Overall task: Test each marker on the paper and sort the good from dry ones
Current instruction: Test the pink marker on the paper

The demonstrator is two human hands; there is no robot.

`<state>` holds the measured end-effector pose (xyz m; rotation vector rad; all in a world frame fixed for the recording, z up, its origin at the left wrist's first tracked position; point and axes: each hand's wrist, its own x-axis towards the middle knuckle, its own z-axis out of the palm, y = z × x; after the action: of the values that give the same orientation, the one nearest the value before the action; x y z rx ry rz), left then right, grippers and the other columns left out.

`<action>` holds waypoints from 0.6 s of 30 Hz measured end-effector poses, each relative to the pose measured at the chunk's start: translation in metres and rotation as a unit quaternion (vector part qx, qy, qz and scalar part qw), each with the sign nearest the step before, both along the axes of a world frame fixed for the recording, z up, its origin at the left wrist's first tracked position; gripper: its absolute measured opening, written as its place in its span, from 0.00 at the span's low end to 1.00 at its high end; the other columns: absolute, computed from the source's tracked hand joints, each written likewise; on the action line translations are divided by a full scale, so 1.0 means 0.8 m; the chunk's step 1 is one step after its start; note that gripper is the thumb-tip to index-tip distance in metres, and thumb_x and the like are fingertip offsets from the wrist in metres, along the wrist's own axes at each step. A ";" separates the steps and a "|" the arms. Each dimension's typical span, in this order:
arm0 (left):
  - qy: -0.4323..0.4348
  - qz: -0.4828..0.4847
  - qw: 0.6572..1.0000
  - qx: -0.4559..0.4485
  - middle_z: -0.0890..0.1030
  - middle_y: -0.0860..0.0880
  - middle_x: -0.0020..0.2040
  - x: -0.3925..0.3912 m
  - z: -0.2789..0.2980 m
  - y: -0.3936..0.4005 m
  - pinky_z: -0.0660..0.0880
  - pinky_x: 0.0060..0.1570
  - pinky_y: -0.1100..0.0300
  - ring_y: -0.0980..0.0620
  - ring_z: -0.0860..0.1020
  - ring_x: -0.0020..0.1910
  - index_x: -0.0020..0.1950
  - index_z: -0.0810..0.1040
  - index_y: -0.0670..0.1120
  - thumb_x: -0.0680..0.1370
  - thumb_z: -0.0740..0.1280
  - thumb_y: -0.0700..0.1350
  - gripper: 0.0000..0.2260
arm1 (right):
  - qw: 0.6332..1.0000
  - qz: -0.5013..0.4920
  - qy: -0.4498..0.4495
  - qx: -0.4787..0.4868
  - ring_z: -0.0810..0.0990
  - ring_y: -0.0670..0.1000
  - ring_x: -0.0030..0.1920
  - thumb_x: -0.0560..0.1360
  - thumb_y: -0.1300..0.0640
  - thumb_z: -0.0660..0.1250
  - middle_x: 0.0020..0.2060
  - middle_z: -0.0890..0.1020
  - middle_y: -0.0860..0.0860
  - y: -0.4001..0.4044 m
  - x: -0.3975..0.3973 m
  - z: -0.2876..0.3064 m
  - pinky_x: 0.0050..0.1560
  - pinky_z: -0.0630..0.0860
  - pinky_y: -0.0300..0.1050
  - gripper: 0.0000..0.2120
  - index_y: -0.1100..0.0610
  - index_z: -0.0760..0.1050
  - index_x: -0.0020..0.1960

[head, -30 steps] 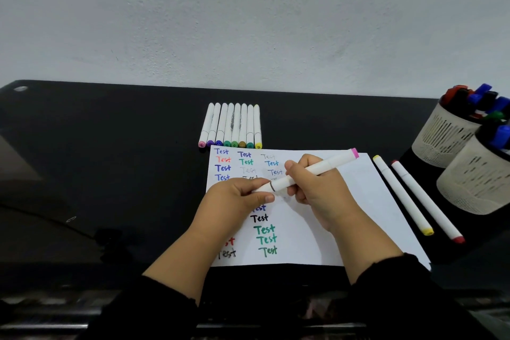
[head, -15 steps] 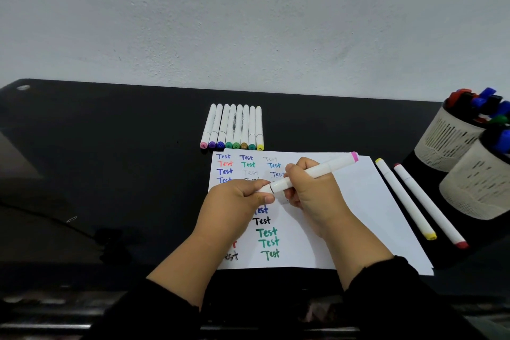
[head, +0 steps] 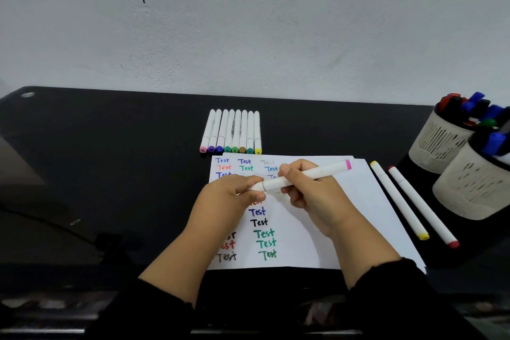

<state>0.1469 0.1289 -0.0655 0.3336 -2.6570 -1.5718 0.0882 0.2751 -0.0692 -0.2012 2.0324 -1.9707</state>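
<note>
So, both hands are on one marker (head: 300,176), white body with a pink end cap, held just above the paper (head: 353,201). The right hand (head: 311,199) has its fingers curled around the barrel, pink end pointing up and away to the right. The left hand (head: 231,199) pinches the other end, right at the cap seam, between thumb and fingers. Can't tell if the cap is on or coming off.

Counting stuff: eight markers in a tidy row (head: 231,131) straight ahead of the hands, just past the far edge of the paper, coloured ends toward the person. Two more markers to the right of the right hand, lying side by side off the paper: one with yellow ends (head: 397,199), one with red ends (head: 422,207). Further right, two mesh pen cups (head: 441,141), touching or nearly so, stuffed with red, blue, black and green pens.

The paper is covered in "Test" scribbles in several colours, a few of them very faint. It sits under both hands on the black worktop (head: 110,174).

Left of the left hand the worktop is wide open, a thin cable (head: 41,218) crossing it. The right side is crowded by the loose markers and cups. The white wall (head: 248,22) runs along the far edge.
</note>
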 end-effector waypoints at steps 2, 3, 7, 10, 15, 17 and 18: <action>0.004 0.004 1.000 -0.017 0.80 0.50 0.46 -0.001 -0.003 -0.003 0.69 0.45 0.63 0.52 0.75 0.46 0.40 0.78 0.61 0.76 0.67 0.45 0.10 | 0.999 -0.007 -0.018 -0.049 0.67 0.47 0.29 0.76 0.59 0.66 0.28 0.74 0.51 0.009 -0.002 0.000 0.30 0.64 0.38 0.09 0.56 0.71 0.37; 0.004 0.006 1.000 -0.022 0.80 0.50 0.46 -0.002 -0.005 -0.005 0.69 0.45 0.62 0.51 0.75 0.46 0.44 0.81 0.58 0.76 0.67 0.45 0.07 | 0.998 -0.011 -0.020 -0.057 0.67 0.47 0.29 0.76 0.60 0.67 0.28 0.74 0.50 0.013 -0.004 -0.001 0.30 0.65 0.38 0.09 0.56 0.72 0.38; 0.000 -0.005 0.996 -0.088 0.78 0.50 0.47 -0.008 -0.010 -0.014 0.69 0.41 0.65 0.52 0.75 0.44 0.54 0.81 0.53 0.78 0.64 0.46 0.08 | 0.995 -0.012 -0.028 -0.093 0.68 0.47 0.30 0.68 0.60 0.74 0.28 0.74 0.50 0.028 -0.009 -0.002 0.31 0.66 0.39 0.09 0.57 0.73 0.39; -0.003 0.008 0.993 -0.114 0.77 0.54 0.51 -0.010 -0.010 -0.022 0.67 0.39 0.70 0.56 0.74 0.46 0.61 0.78 0.55 0.79 0.63 0.46 0.12 | 0.995 -0.027 -0.019 -0.090 0.69 0.48 0.32 0.66 0.62 0.74 0.30 0.75 0.50 0.039 -0.013 -0.002 0.33 0.67 0.38 0.06 0.58 0.77 0.38; -0.013 -0.002 0.986 -0.167 0.73 0.55 0.64 -0.013 -0.011 -0.027 0.64 0.55 0.68 0.59 0.70 0.55 0.67 0.72 0.54 0.79 0.63 0.47 0.16 | 0.973 -0.005 0.119 0.198 0.73 0.45 0.37 0.71 0.56 0.74 0.38 0.81 0.49 0.040 -0.009 0.009 0.41 0.71 0.37 0.02 0.51 0.83 0.40; -0.008 -0.005 0.982 -0.190 0.71 0.56 0.66 -0.014 -0.013 -0.026 0.60 0.56 0.70 0.61 0.69 0.59 0.68 0.72 0.55 0.79 0.63 0.48 0.17 | 0.923 0.025 0.205 0.323 0.73 0.44 0.40 0.71 0.52 0.73 0.40 0.79 0.45 0.035 -0.006 0.014 0.40 0.69 0.36 0.04 0.49 0.82 0.46; -0.006 -0.004 0.981 -0.192 0.71 0.56 0.66 -0.015 -0.014 -0.026 0.59 0.55 0.71 0.61 0.68 0.61 0.68 0.72 0.55 0.79 0.63 0.48 0.17 | 0.893 0.039 0.247 0.374 0.72 0.44 0.43 0.72 0.50 0.72 0.41 0.78 0.44 0.032 -0.007 0.015 0.42 0.70 0.37 0.08 0.49 0.82 0.50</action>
<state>0.1351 0.1083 -0.0767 0.3117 -2.8878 -1.0222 0.0829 0.3007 -0.0572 -0.6344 2.8766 -1.0137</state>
